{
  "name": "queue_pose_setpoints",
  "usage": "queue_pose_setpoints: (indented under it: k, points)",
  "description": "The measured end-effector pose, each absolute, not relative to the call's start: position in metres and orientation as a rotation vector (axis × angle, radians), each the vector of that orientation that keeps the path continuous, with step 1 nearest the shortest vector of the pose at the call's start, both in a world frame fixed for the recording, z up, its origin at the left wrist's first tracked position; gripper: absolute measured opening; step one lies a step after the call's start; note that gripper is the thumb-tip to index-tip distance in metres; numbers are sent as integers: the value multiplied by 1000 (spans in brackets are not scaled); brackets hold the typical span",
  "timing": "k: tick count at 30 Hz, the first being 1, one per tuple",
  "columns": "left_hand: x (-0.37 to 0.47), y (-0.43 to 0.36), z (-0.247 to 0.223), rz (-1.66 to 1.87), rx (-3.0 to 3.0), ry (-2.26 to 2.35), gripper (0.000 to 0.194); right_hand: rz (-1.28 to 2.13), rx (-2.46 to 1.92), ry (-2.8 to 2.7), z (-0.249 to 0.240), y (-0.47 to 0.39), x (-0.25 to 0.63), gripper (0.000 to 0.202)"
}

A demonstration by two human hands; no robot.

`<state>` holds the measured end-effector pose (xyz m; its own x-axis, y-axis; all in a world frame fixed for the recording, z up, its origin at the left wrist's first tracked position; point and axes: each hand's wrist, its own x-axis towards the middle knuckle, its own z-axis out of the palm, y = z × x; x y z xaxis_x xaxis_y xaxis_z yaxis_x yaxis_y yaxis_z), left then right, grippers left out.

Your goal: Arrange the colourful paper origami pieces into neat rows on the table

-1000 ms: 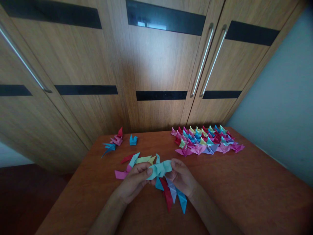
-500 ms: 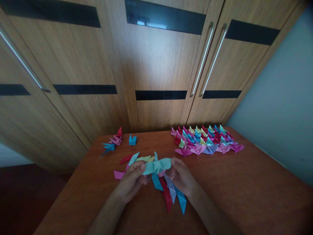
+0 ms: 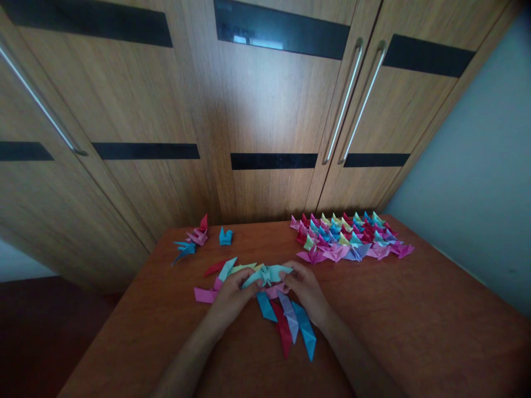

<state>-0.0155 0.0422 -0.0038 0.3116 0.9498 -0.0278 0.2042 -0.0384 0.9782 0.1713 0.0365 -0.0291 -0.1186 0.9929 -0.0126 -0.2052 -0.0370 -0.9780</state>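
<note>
A mint green folded paper crane [image 3: 266, 275] is held by its two wings over the middle of the table. My left hand [image 3: 233, 296] pinches the left wing, fingers closed. On the other wing, my right hand [image 3: 305, 287] is closed too, thumb in front. Beneath and around the hands lie several folded paper pieces: a pink one [image 3: 204, 295] at the left, and a red one [image 3: 284, 330], a lavender one [image 3: 289, 316] and a blue one [image 3: 306, 331] fanned toward the front. The fingertips partly cover the crane's wings.
Rows of colourful paper cranes [image 3: 344, 237] stand at the back right of the brown table [image 3: 398, 315]. At the back left are a pink crane [image 3: 198, 237], a blue crane [image 3: 185, 249] and a small blue folded piece [image 3: 225, 236]. Wooden cabinet doors [image 3: 265, 110] rise behind.
Both hands have shifted their grip inward on the crane. Its wings, earlier held out flat and level, now slope down at the left. The pieces on the table lie as before.
</note>
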Motion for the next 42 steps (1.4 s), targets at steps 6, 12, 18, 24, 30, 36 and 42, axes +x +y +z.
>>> queue_pose_setpoints:
  k: [6, 12, 18, 24, 30, 36, 42]
  points:
    - [-15, 42, -3, 908, 1468, 1126, 24, 1409, -1040, -1195, -26, 35, 174, 26]
    - [-16, 41, -4, 967, 1326, 1074, 26, 1442, -1005, -1207, -23, 33, 176, 25]
    - [-17, 40, -9, 992, 1270, 1012, 21, 1461, -960, -1172, -23, 33, 173, 28]
    - [-13, 35, -8, 978, 1011, 828, 18, 1709, -735, -933, -27, 31, 169, 28]
    - [-11, 34, -5, 986, 963, 825, 16, 1756, -700, -851, -32, 31, 166, 24]
    - [-10, 35, -7, 1010, 1014, 900, 17, 1637, -805, -916, -29, 30, 167, 22]
    - [-11, 36, -11, 977, 1086, 906, 15, 1666, -780, -904, -28, 30, 167, 26]
